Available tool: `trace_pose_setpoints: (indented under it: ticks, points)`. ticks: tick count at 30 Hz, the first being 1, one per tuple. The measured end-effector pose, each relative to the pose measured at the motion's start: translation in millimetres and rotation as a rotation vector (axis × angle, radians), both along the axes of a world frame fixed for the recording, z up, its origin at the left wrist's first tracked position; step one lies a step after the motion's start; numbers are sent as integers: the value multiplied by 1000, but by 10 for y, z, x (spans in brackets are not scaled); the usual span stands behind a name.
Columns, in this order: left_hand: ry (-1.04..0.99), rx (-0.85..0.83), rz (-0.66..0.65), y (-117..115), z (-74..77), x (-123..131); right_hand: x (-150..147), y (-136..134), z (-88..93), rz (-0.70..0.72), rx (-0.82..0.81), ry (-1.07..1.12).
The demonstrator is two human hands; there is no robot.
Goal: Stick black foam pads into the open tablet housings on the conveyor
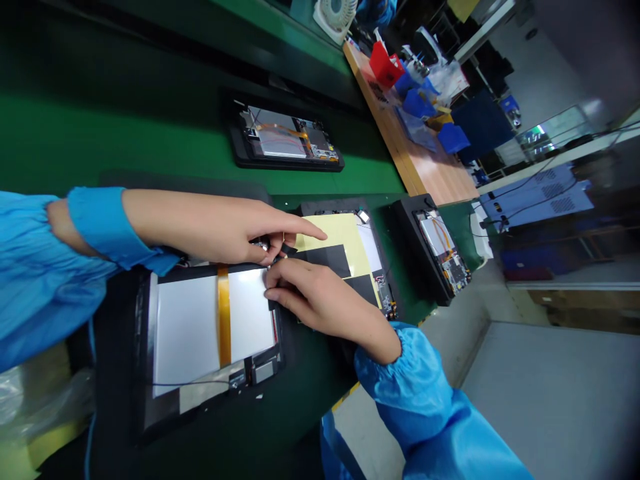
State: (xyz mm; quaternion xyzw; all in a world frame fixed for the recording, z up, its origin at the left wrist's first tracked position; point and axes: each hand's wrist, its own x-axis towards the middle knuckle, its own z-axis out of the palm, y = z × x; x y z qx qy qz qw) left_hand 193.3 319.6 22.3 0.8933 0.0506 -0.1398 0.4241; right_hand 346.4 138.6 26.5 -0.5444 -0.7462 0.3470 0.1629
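An opened tablet (190,327) lies before me, showing a large silvery-white battery and an orange ribbon cable (224,320) across it. Over its far right corner, my left hand (245,230) has its index finger stretched out while the thumb and other fingers curl together. My right hand (325,293) is closed too, its thumb and fingertips pinched at the same corner. A small dark bit shows between the hands; what either holds is too hidden to name. Just beyond my right hand, a yellow backing sheet (340,230) with black patches (327,259) rests on another opened device.
Another opened device (285,137) lies farther back on the green bench (165,150). One more, on a black block (435,250), stands at the right edge. Behind are a wooden table (415,160) with red and blue bins (385,65) and a white fan (336,17).
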Motion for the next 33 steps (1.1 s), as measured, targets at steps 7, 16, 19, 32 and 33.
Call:
trace_pose_setpoints:
  ticks: [7, 16, 19, 32, 33]
  points:
    - [-142, -73, 28, -1, -60, -4, 15, 11, -50, -229, -25, 101]
    - [-93, -66, -3, -13, 11, -28, -243, -536, -79, -57, 399, -297]
    - [-93, -69, 4, -37, 35, -14, -328, -691, -56, -163, 349, -237]
    - [-199, -166, 39, -59, 10, -17, -499, -1060, -227, -543, 123, 138]
    - [-216, -214, 73, -70, 0, -15, -521, -1064, -231, -659, 65, 205]
